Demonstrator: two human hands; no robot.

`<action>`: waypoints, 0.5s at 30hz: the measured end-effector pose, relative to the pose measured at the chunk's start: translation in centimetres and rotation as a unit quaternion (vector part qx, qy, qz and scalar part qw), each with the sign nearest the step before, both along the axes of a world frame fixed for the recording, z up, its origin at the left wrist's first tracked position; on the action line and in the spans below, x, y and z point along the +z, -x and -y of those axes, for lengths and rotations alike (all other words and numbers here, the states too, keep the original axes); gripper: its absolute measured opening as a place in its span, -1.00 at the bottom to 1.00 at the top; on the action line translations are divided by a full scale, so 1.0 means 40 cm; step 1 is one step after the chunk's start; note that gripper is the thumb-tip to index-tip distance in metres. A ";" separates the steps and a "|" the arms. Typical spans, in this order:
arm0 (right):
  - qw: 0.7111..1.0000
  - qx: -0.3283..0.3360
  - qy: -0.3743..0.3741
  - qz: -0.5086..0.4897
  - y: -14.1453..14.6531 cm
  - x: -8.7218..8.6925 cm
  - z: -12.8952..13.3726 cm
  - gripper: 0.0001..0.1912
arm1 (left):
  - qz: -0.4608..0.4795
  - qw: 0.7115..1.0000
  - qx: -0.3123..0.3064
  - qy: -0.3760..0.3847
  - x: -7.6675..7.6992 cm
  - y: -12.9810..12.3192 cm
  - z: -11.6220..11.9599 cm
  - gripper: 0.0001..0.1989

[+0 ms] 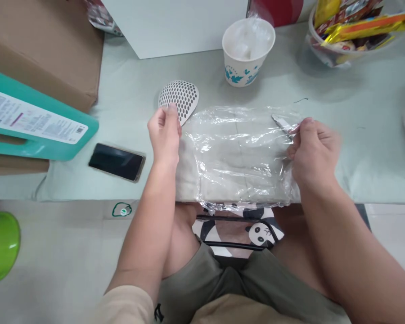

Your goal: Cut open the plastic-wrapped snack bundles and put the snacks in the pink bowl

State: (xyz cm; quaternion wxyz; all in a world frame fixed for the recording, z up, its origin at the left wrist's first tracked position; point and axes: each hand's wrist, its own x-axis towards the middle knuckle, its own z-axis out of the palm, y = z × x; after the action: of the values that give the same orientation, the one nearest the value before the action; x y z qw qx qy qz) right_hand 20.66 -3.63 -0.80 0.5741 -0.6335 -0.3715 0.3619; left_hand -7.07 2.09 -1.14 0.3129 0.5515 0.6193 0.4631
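A sheet of clear plastic film (236, 157), perhaps a flat bag, stretches between my hands over the table and hangs slightly past its front edge. My left hand (165, 132) is closed in a pinch at the film's left side. On the right, my right hand (312, 150) pinches the film's upper right part, slightly blurred. A slim silver pointed object (281, 122) lies by the right fingertips; its kind is unclear. Just behind my left fingers rests a white oval piece full of holes (182, 94), partly covered by them.
A black phone (116, 162) lies at left, near a teal carton (54, 146) and a cardboard box (54, 58). Behind stand a paper cup (241, 67) holding crumpled plastic and a tub (334, 54) of wrapped snacks. A green bin (2, 249) is on the floor.
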 end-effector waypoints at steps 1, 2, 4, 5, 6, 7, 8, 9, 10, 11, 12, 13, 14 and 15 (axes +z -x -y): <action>1.000 0.008 -0.004 -0.006 0.002 0.000 0.000 -0.63 | 0.045 0.999 -0.001 0.017 0.005 -0.008 0.002 -0.68; 1.000 0.018 -0.006 -0.008 0.004 0.000 0.001 -0.63 | 0.087 0.995 -0.021 0.043 0.010 -0.017 0.004 -0.74; 0.999 0.030 -0.011 -0.009 0.006 0.000 0.001 -0.65 | 0.134 0.983 -0.071 0.106 0.020 -0.034 0.009 -0.80; 0.999 0.033 -0.014 -0.011 0.006 -0.001 0.001 -0.65 | 0.137 0.977 -0.092 0.136 0.023 -0.040 0.011 -0.79; 0.999 0.034 -0.017 -0.013 0.006 -0.001 0.002 -0.65 | 0.131 0.974 -0.102 0.157 0.024 -0.044 0.011 -0.78; 0.999 0.034 -0.021 -0.014 0.005 -0.001 0.002 -0.65 | 0.122 0.973 -0.102 0.167 0.025 -0.046 0.010 -0.78; 0.999 0.036 -0.024 -0.013 0.003 -0.001 0.003 -0.64 | 0.118 0.975 -0.092 0.164 0.023 -0.046 0.008 -0.82; 0.999 0.038 -0.025 -0.007 0.002 -0.001 0.004 -0.64 | 0.118 0.978 -0.077 0.153 0.021 -0.045 0.005 -0.85; 0.999 0.041 -0.026 0.001 0.001 -0.001 0.006 -0.65 | 0.122 0.981 -0.062 0.137 0.017 -0.044 0.001 -0.89; 0.999 0.043 -0.025 0.011 -0.001 -0.001 0.008 -0.65 | 0.125 0.984 -0.048 0.119 0.013 -0.042 -0.003 -0.91; 0.999 0.044 -0.023 0.021 -0.001 0.000 0.010 -0.65 | 0.127 0.986 -0.036 0.103 0.009 -0.040 -0.006 -0.91; 0.998 0.045 -0.021 0.031 -0.001 0.000 0.011 -0.65 | 0.126 0.987 -0.027 0.091 0.004 -0.038 -0.009 -0.91; 0.998 0.047 -0.019 0.037 -0.001 0.001 0.013 -0.65 | 0.124 0.989 -0.022 0.080 -0.001 -0.037 -0.011 -0.90; 0.998 0.048 -0.018 0.042 0.000 0.001 0.014 -0.65 | 0.121 0.990 -0.019 0.069 -0.005 -0.036 -0.012 -0.89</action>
State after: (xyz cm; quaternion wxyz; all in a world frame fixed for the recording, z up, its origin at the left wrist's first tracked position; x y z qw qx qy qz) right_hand 20.64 -4.21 -0.76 0.5513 -0.6191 -0.4317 0.3555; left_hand -5.63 2.59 -1.35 0.4315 0.4800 0.5969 0.4766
